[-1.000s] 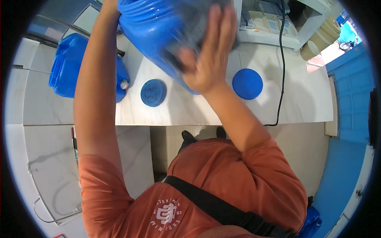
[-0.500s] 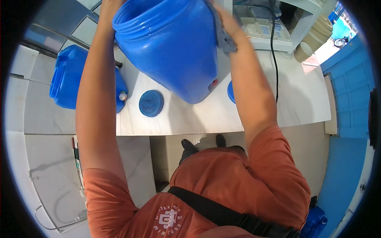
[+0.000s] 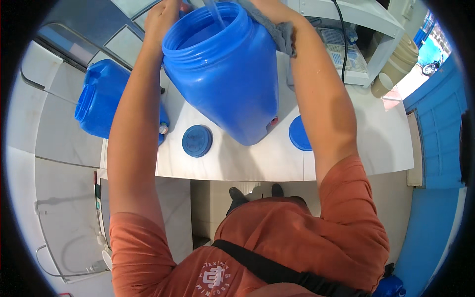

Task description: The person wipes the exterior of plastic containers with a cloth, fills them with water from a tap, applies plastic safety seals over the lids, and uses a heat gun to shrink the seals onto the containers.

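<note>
A large blue plastic container (image 3: 232, 94), wide-mouthed and without a lid, stands tilted on the white counter (image 3: 237, 171). A clear stream (image 3: 213, 11), water or a thin tube, enters its mouth from above. My left hand (image 3: 162, 20) is closed beside the rim at the far left; a bit of red shows by its fingers, but what it grips is unclear. At the far right of the container, my right hand (image 3: 269, 9) holds a grey cloth (image 3: 281, 35) against its side. Its fingers are mostly hidden.
Two blue lids, a left one (image 3: 197, 140) and a right one (image 3: 300, 134), lie on the counter. A blue jerrycan (image 3: 105, 101) stands at left. At right are a white shelf unit (image 3: 363, 22) with a black cable (image 3: 343, 49), a beige cup (image 3: 382, 85) and a bucket (image 3: 400, 57).
The container and counter appear lower and further right in view. The clear stream now shows at the mouth. My left hand has come more fully into sight, and more of the right lid shows.
</note>
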The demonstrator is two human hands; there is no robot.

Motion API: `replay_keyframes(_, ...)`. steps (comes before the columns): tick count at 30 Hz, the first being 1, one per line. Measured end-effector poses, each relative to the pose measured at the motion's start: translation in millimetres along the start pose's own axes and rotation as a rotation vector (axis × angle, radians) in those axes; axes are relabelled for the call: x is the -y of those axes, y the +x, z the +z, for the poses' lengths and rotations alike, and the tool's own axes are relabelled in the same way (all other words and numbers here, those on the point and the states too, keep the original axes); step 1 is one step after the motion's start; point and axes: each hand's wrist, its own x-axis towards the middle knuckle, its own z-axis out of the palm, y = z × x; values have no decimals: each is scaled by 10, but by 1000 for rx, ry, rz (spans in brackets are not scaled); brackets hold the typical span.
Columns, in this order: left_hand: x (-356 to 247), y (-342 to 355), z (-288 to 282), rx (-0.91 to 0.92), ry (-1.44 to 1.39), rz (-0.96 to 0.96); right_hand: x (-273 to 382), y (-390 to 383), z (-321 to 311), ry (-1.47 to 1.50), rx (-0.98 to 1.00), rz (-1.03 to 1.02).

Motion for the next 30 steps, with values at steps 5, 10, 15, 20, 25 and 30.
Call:
replay_keyframes(5, 75, -73, -155, -22, 67, -48, -554, -345, 635, -324, -426, -535)
replay_keyframes(10, 60, 42, -115, 90, 248, 56, -1084, -727, 1816, -802, -1047, -898)
replay_keyframes(15, 131, 109, -445, 289, -25, 30, -806, -506, 2368, -1551, -959, -974)
replay_keyframes(20, -128, 44, -422, 448, -86, -270, -551, 63, 2739, -2315, 88, -260)
replay_keyframes(25, -1, 97, -500, 429, -20, -32, -2276, -46, 2853, -2092, 680, -46)
replay_keyframes(30, 201, 235, -458, 489, -168, 30, -2552, -719, 2457, -2380, 354, -356)
